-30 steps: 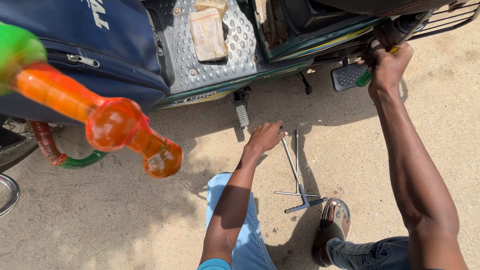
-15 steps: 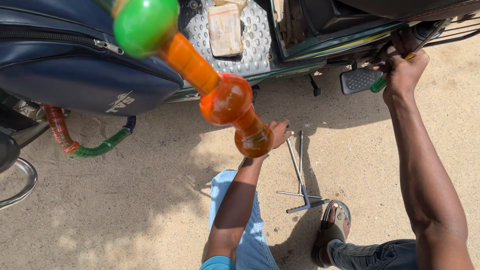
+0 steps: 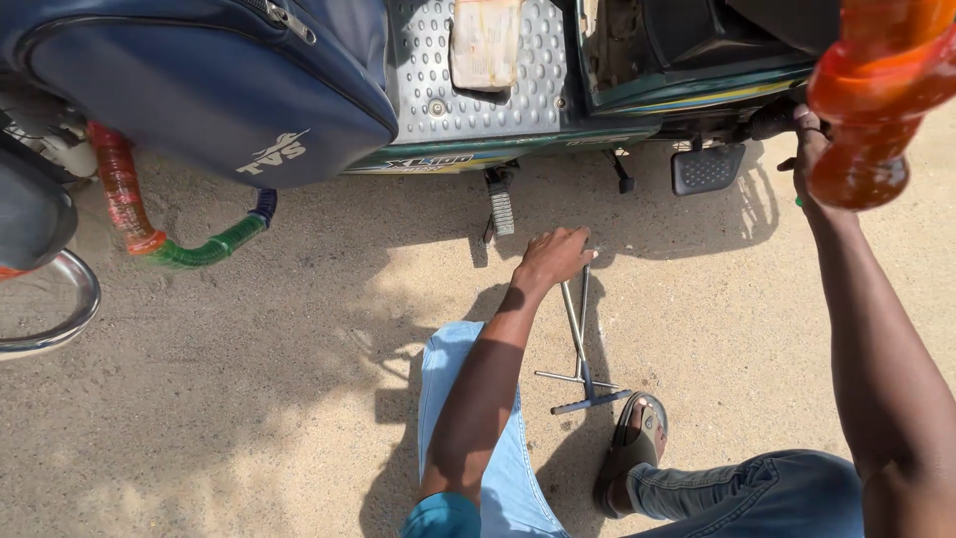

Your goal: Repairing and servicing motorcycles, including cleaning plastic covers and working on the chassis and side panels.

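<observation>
On the sandy ground beside a parked moped (image 3: 478,110), the left hand (image 3: 551,259) rests with fingers curled over the upper ends of two T-handled metal wrenches (image 3: 581,344), which lie flat beside a sandalled foot (image 3: 629,450). At upper right, the right hand (image 3: 812,154) reaches under the moped near its footrest (image 3: 707,169); an orange plastic object (image 3: 876,95) covers most of it, so its grip cannot be told.

head-worn camera, looking steeply down, close over sandy ground (image 3: 249,418), moped underside (image 3: 478,130) along top edge
</observation>
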